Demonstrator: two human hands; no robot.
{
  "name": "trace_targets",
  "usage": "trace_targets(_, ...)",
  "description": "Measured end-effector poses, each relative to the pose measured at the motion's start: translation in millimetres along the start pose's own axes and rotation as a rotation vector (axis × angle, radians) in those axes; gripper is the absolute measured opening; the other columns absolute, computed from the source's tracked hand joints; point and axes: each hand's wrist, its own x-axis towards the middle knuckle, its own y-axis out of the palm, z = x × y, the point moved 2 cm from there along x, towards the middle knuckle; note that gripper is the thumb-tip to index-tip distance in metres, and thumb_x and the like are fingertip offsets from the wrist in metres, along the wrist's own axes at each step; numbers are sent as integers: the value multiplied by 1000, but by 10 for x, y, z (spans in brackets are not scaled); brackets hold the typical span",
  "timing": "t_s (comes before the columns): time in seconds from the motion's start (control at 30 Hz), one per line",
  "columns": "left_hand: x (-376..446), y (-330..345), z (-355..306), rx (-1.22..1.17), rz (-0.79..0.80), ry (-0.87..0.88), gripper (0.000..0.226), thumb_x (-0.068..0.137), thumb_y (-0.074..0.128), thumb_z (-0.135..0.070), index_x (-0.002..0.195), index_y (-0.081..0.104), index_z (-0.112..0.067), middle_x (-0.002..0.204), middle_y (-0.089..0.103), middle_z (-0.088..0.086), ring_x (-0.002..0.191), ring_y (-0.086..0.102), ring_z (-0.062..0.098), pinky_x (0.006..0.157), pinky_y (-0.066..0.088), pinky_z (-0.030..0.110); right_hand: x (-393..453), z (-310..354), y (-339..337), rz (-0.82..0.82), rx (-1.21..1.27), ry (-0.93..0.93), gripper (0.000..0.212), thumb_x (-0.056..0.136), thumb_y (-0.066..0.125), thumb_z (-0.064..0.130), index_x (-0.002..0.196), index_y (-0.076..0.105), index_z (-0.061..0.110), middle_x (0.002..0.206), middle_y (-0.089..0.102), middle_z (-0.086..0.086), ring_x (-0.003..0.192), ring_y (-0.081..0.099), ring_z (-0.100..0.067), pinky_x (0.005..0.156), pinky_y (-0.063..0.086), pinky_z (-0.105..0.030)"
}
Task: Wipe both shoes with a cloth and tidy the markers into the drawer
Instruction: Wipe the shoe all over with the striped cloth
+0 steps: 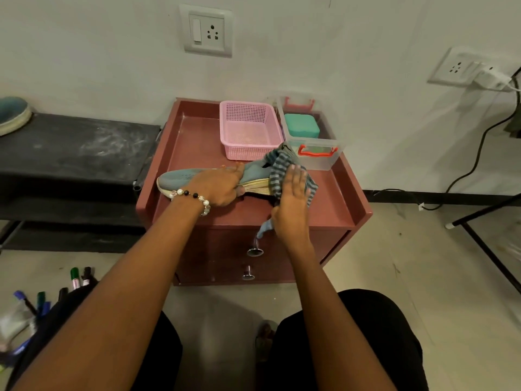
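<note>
**Shoe one under the cloth; shoe two and markers not yet dealt with**

Far left, on the dark bench [70, 148]: second shoe [12, 115], only partly in frame, well apart from both hands. Wiped or not: cannot tell from this edge view.

Lower left, on the floor: markers [74, 279], several, loose, caps of green, dark and blue. None in a drawer. Both drawers [225, 249] of the red cabinet [352, 198] closed, knobs facing out. Marker step judged wholly undone.

Centre, on the cabinet top: blue-grey shoe [191, 176], on its side, toe to the left, pale sole toward the camera. Left hand [220, 187] across its middle, fingers over the upper and thumb curled under at the sole, gripping to steady it.

Right of that: striped cloth [277, 167] bunched over the heel end. Right hand [293, 198] flat on it, fingers straight and together, pressing cloth against shoe; a tail of cloth hanging past the cabinet's front edge.

Behind: pink basket [248, 128], clear lidded box [313, 142].

Judgement: first of three steps in progress.
</note>
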Motion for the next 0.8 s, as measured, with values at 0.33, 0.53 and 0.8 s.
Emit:
trace_targets(0.33, -60, 7, -15, 6, -35, 62, 59, 99, 42, -33, 150, 19, -13, 154, 28, 9, 140, 29, 30, 111, 29, 49, -140, 320, 126, 9, 149, 0, 86, 77, 37, -16, 149, -5, 5, 158, -13, -12, 143, -19, -29, 118, 17, -43)
trace_targets(0.53, -138, -12, -84, 46, -16, 19, 64, 101, 37, -32, 152, 4, -13, 159, 13, 6, 145, 16, 29, 112, 26, 52, 206, 39, -140, -76, 284, 228, 74, 84, 38, -9, 150, 8, 4, 159, 6, -13, 147, 2, -26, 119, 3, -37)
trace_targets(0.8, -188, 163, -139, 110, -60, -37, 67, 100, 35, -38, 152, 0, -13, 160, 5, 2, 146, 10, 29, 107, 25, 64, -102, 307, -70, 50, 429, 357, 62, 84, 39, -6, 145, 29, 0, 150, 31, -21, 139, 30, -33, 115, 26, -40)
